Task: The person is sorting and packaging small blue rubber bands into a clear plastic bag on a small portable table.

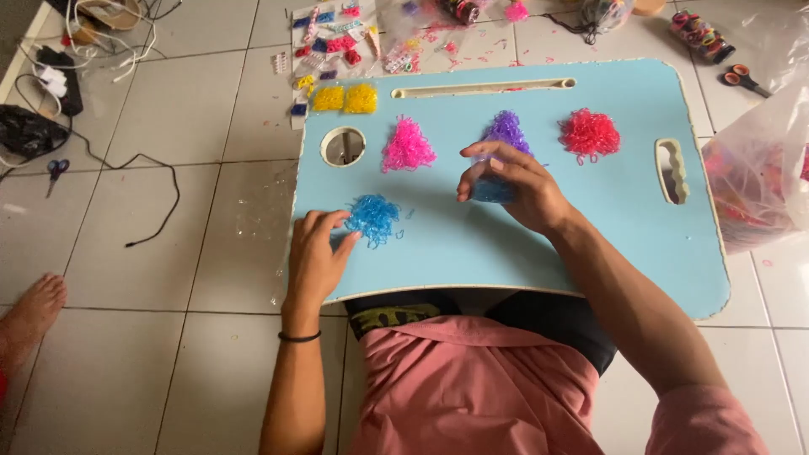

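Note:
A light blue lap table (624, 236) lies across my legs. My left hand (318, 253) rests flat on it, fingertips touching a pile of small blue rubber bands (373, 217). Raised above the table's middle, my right hand (511, 187) has its fingers closed around a small clear bag of blue bands (491, 191). Further back sit a pink pile (407, 147), a purple pile (506, 131) just behind my right hand, and a red pile (589, 133).
Two yellow band packets (345, 99) lie at the table's far left corner beside a round cup hole (343, 146). Small packets (329, 42), scissors (745, 80), a large plastic bag (758, 177) and cables (126, 181) surround it on the tiled floor. A bare foot (29, 316) shows at left.

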